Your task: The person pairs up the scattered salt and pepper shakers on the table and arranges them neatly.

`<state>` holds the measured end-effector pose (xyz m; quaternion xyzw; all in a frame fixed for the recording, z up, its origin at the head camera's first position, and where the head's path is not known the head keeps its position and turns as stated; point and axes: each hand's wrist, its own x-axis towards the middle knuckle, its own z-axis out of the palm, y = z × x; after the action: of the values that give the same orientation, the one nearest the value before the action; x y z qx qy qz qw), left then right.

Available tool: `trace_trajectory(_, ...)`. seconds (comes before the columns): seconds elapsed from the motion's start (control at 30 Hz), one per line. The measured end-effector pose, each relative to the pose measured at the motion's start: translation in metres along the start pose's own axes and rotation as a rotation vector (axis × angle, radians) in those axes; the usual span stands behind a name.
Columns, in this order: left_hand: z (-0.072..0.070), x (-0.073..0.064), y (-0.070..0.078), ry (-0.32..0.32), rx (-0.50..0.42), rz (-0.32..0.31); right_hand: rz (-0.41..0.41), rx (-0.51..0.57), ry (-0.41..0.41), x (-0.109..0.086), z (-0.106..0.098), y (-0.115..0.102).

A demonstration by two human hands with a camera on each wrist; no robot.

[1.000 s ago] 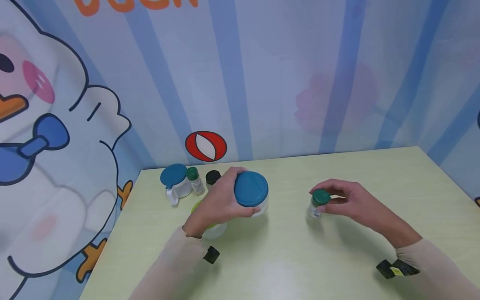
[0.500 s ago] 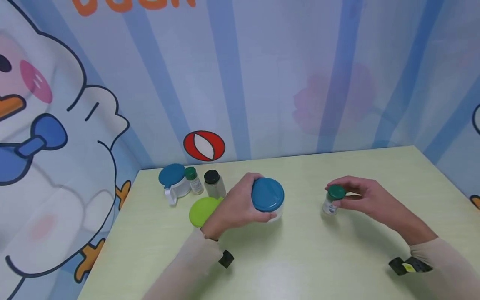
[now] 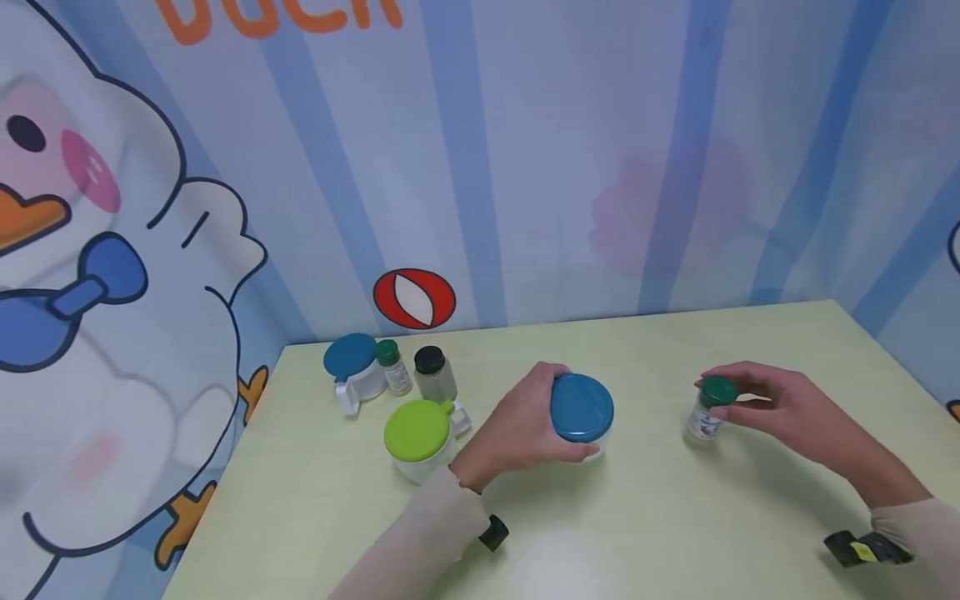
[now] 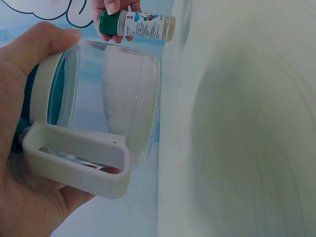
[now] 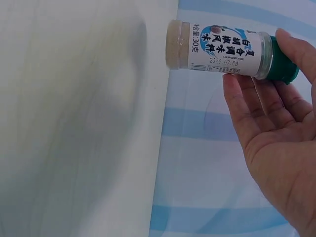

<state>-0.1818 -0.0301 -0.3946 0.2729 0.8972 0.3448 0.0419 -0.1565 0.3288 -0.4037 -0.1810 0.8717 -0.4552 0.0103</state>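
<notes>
The blue-lidded jar (image 3: 582, 409) is gripped by the left hand (image 3: 525, 423) and, to its right, the near-upright green-capped shaker (image 3: 705, 422) is pinched by the right hand (image 3: 791, 411), both seemingly above the table (image 3: 637, 533).

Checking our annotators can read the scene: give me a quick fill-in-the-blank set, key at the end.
1. The left hand grips a jar lidded in ____.
2. The right hand holds a labelled bottle capped in ____.
3. Beyond the lime-lidded jar stands a wide bottle capped in ____.
4. In the left wrist view, the held jar's handle is ____.

Missing words: blue; green; black; white.
</notes>
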Motion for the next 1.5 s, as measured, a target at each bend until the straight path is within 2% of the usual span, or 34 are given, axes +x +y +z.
trace_trajectory(0.27, 0.019, 0.012, 0.011, -0.033, 0.023, 0.038, 0.098, -0.040, 0.042, -0.011, -0.005, 0.011)
trace_trajectory(0.5, 0.034, 0.024, 0.018, -0.060, 0.002, 0.081, 0.102, -0.084, 0.062, -0.020, -0.015, 0.022)
trace_trajectory(0.67, 0.043, 0.033, 0.025, -0.075, 0.031, 0.106, 0.113, -0.103, 0.089, -0.029, -0.021, 0.032)
trace_trajectory(0.97, 0.055, 0.047, 0.036, -0.100, 0.062, 0.116, 0.070, -0.102, 0.124, -0.038, -0.031, 0.046)
trace_trajectory(1.17, 0.063, 0.058, 0.044, -0.121, 0.119, 0.140, 0.056, -0.117, 0.136, -0.040, -0.035, 0.052)
trace_trajectory(1.5, 0.073, 0.072, 0.059, -0.157, 0.179, 0.155, 0.038, -0.132, 0.120, -0.038, -0.035, 0.058)
